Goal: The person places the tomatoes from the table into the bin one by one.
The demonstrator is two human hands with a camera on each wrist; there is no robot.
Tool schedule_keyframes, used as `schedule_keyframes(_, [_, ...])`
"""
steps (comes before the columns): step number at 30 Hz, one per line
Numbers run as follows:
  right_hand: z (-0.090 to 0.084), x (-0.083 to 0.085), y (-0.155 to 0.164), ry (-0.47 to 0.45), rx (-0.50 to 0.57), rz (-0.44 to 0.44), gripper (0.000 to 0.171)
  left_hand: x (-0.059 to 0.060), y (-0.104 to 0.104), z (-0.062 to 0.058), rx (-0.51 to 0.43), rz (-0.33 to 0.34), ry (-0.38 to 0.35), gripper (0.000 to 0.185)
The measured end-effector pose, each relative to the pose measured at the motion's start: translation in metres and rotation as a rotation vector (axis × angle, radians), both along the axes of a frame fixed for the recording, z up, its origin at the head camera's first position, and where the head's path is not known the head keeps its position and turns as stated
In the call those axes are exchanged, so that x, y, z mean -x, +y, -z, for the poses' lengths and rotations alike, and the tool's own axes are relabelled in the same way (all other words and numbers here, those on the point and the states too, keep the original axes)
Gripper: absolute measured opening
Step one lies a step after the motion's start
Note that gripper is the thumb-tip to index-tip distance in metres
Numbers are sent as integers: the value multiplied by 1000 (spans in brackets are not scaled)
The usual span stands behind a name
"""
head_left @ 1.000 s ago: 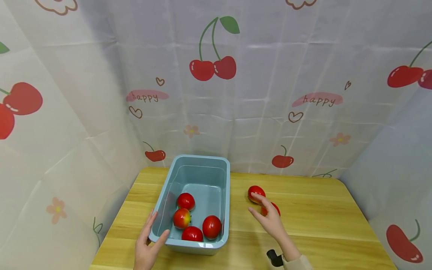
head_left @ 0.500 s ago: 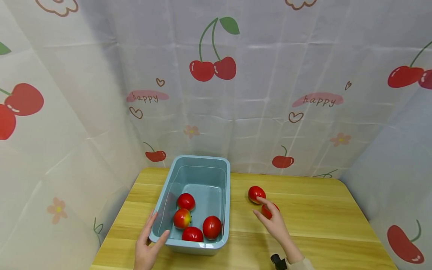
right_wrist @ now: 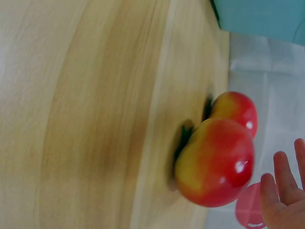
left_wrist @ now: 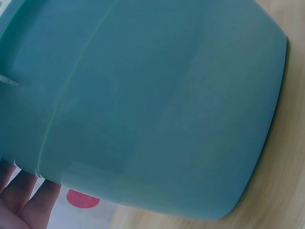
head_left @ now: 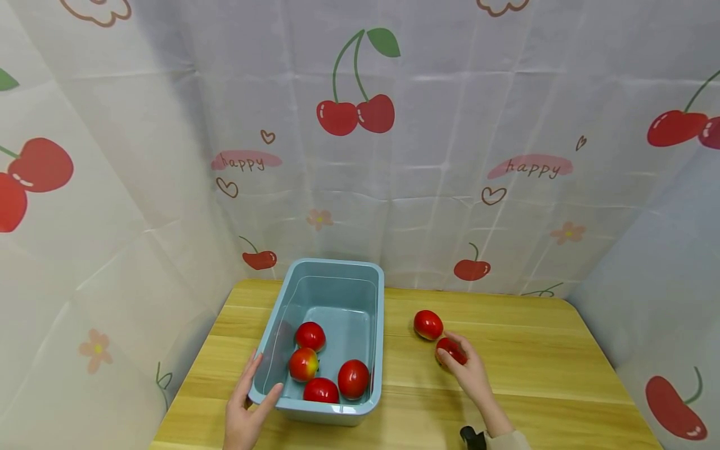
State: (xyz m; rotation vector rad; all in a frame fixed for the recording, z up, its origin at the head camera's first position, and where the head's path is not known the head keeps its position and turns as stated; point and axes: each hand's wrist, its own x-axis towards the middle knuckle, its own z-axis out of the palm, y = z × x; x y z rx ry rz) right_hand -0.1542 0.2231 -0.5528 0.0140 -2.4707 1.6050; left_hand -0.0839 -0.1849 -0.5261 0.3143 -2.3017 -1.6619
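Note:
A light blue plastic bin (head_left: 337,267) stands on the wooden table (head_left: 534,375) with several red apples (head_left: 310,335) inside. My left hand (head_left: 263,377) grips its near left corner, thumb over the rim and fingers along the outer wall (left_wrist: 143,95). Two red apples lie on the table right of the bin. The far apple (head_left: 428,324) lies free. My right hand (head_left: 457,358) reaches around the near apple (head_left: 448,345), with the fingers spread beside it. In the right wrist view this near apple (right_wrist: 214,162) lies on the wood, and the fingers (right_wrist: 281,195) stand apart from it.
White curtains printed with cherries (head_left: 354,115) close in the table at the back and on both sides. Bare wood stretches right of the two loose apples toward the table's right edge (head_left: 619,381). A corner of the bin (right_wrist: 262,19) shows in the right wrist view.
My right hand has moved right and back from the bin's side to the near loose apple, and its fingers now lie around it. The left hand and the bin have stayed put.

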Motion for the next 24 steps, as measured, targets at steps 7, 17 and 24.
schedule_keyframes(7, [10,6,12,-46,39,44,46,0,0,0,-3,2,3,66])
schedule_keyframes(17, [17,11,18,-61,25,66,47,-1,0,-2,-3,9,-14,66])
schedule_keyframes(24, [24,12,21,-93,2,86,52,-1,0,-3,2,9,-25,67])
